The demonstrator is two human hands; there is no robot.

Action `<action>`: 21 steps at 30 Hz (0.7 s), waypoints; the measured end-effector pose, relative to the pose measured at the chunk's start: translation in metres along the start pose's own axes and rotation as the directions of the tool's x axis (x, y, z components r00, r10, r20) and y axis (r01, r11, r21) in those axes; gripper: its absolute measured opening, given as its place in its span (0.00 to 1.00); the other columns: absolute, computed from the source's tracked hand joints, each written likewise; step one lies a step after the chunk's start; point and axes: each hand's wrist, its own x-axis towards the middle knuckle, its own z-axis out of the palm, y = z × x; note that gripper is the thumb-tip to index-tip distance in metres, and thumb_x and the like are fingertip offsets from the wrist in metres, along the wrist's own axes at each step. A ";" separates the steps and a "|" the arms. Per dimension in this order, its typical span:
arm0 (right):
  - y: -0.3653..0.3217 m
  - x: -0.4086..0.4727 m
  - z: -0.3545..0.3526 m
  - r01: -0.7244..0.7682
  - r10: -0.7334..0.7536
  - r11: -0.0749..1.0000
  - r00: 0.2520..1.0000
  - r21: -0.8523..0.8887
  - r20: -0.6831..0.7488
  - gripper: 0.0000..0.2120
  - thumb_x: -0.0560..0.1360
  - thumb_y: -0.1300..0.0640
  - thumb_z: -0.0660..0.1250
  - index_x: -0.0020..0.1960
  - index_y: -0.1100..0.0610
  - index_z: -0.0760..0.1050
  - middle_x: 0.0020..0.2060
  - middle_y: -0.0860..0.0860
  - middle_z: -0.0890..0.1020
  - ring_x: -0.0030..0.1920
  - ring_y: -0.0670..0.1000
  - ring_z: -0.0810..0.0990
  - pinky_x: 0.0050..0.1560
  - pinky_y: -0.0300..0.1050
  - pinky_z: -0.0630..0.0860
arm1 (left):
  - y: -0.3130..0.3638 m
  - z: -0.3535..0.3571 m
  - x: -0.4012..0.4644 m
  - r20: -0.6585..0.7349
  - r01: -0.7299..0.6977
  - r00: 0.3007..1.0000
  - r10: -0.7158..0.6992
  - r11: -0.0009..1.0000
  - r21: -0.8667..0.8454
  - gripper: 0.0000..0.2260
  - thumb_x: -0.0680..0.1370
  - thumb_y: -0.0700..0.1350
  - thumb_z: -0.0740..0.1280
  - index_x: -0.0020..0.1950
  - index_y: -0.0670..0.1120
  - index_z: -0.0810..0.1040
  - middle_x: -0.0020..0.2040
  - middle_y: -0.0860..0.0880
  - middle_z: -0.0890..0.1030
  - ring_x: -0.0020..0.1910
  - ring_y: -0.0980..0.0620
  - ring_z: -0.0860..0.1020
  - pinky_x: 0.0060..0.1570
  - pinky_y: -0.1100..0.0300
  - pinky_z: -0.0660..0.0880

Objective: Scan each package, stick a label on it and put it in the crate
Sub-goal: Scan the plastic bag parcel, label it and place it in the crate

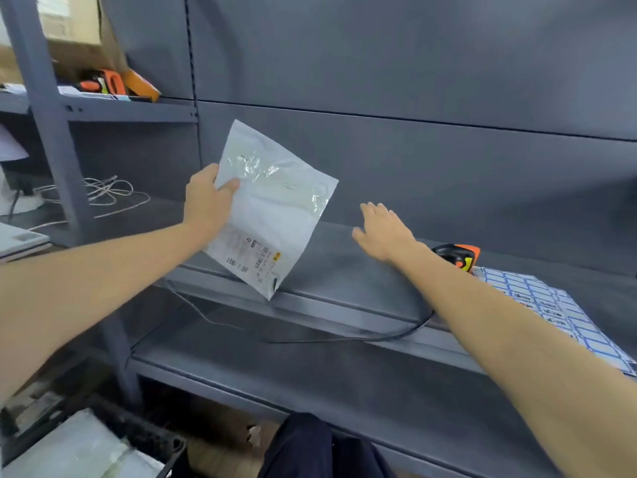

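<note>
My left hand [206, 201] grips the left edge of a flat white plastic package [272, 208] and holds it tilted above the grey shelf [344, 270]. A printed barcode label sits near the package's lower corner. My right hand [384, 232] hovers open, fingers spread, just right of the package and above the shelf. Behind my right wrist lies an orange and black scanner [458, 255] with its black cable [379, 336] trailing over the shelf edge. A sheet of blue-bordered labels [551, 305] lies at the right. A black crate [144, 439] holding white packages sits at the lower left.
A lower grey shelf [310, 374] runs below. White cables [107, 193] lie on the left bay's surface. An upper left shelf holds an orange tool [110, 81] and a cardboard box [69, 29]. Dark trousers [310, 446] show at the bottom.
</note>
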 end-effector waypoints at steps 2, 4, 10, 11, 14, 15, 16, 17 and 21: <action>0.018 -0.008 -0.010 -0.075 0.076 0.993 0.997 0.086 -0.012 0.22 0.81 0.55 0.53 0.71 0.65 0.61 0.67 0.59 0.68 0.68 0.59 0.64 0.68 0.48 0.60 | 0.007 0.024 -0.004 0.047 0.022 0.999 -0.020 0.999 -0.040 0.06 0.77 0.44 0.65 0.45 0.41 0.74 0.36 0.54 0.73 0.39 0.50 0.71 0.40 0.56 0.67; 0.033 -0.013 -0.020 -0.139 0.144 0.975 0.989 0.175 -0.018 0.22 0.82 0.54 0.53 0.71 0.67 0.61 0.68 0.60 0.68 0.70 0.59 0.63 0.68 0.49 0.59 | 0.013 0.044 -0.007 0.101 0.030 0.995 -0.023 0.997 -0.069 0.09 0.77 0.45 0.65 0.45 0.39 0.73 0.38 0.52 0.74 0.39 0.49 0.70 0.42 0.55 0.68; 0.056 -0.011 -0.037 -0.164 0.187 0.866 0.982 0.472 -0.003 0.35 0.79 0.45 0.60 0.78 0.60 0.50 0.75 0.56 0.58 0.75 0.55 0.59 0.66 0.44 0.60 | 0.038 0.093 -0.030 0.279 -0.003 0.959 0.051 0.986 -0.167 0.11 0.79 0.44 0.65 0.46 0.36 0.71 0.38 0.48 0.72 0.35 0.53 0.67 0.29 0.69 0.64; 0.056 -0.010 -0.037 -0.168 0.187 0.834 0.982 0.525 0.017 0.37 0.78 0.43 0.63 0.78 0.59 0.49 0.75 0.54 0.59 0.74 0.54 0.60 0.63 0.43 0.62 | 0.041 0.099 -0.033 0.291 -0.006 0.955 0.061 0.983 -0.186 0.11 0.79 0.44 0.66 0.46 0.36 0.71 0.38 0.48 0.72 0.35 0.52 0.67 0.28 0.68 0.64; 0.059 -0.007 -0.035 -0.195 0.219 0.795 0.975 0.574 0.028 0.34 0.74 0.43 0.69 0.73 0.56 0.61 0.60 0.50 0.71 0.59 0.51 0.71 0.49 0.38 0.67 | 0.048 0.110 -0.039 0.296 0.015 0.953 0.059 0.971 -0.240 0.12 0.78 0.44 0.67 0.45 0.35 0.71 0.37 0.49 0.71 0.35 0.52 0.67 0.31 0.65 0.65; 0.060 -0.005 -0.034 -0.188 0.227 0.808 0.974 0.559 0.000 0.28 0.73 0.45 0.70 0.67 0.58 0.67 0.53 0.49 0.73 0.52 0.50 0.72 0.41 0.38 0.68 | 0.048 0.112 -0.040 0.301 0.033 0.952 0.047 0.966 -0.255 0.12 0.77 0.44 0.67 0.46 0.35 0.71 0.37 0.49 0.71 0.35 0.52 0.68 0.32 0.64 0.65; 0.062 -0.003 -0.034 -0.168 0.230 0.820 0.972 0.548 -0.046 0.24 0.72 0.46 0.72 0.60 0.60 0.72 0.48 0.49 0.74 0.47 0.50 0.72 0.36 0.38 0.66 | 0.047 0.113 -0.040 0.313 0.052 0.949 0.034 0.964 -0.262 0.13 0.77 0.44 0.68 0.46 0.35 0.71 0.37 0.48 0.72 0.35 0.52 0.69 0.34 0.62 0.67; 0.065 -0.001 -0.034 -0.149 0.231 0.823 0.970 0.548 -0.082 0.22 0.71 0.48 0.73 0.55 0.63 0.74 0.44 0.51 0.74 0.44 0.51 0.71 0.33 0.38 0.65 | 0.046 0.112 -0.040 0.328 0.069 0.944 0.024 0.961 -0.267 0.12 0.76 0.45 0.69 0.46 0.36 0.73 0.38 0.48 0.73 0.35 0.52 0.70 0.35 0.61 0.68; 0.069 0.001 -0.039 -0.096 0.220 0.812 0.964 0.576 -0.149 0.12 0.71 0.54 0.74 0.46 0.58 0.73 0.40 0.52 0.75 0.37 0.49 0.71 0.30 0.36 0.65 | 0.037 0.103 -0.037 0.471 0.239 0.879 -0.077 0.925 -0.295 0.12 0.71 0.43 0.75 0.51 0.43 0.79 0.46 0.50 0.83 0.41 0.52 0.81 0.40 0.60 0.77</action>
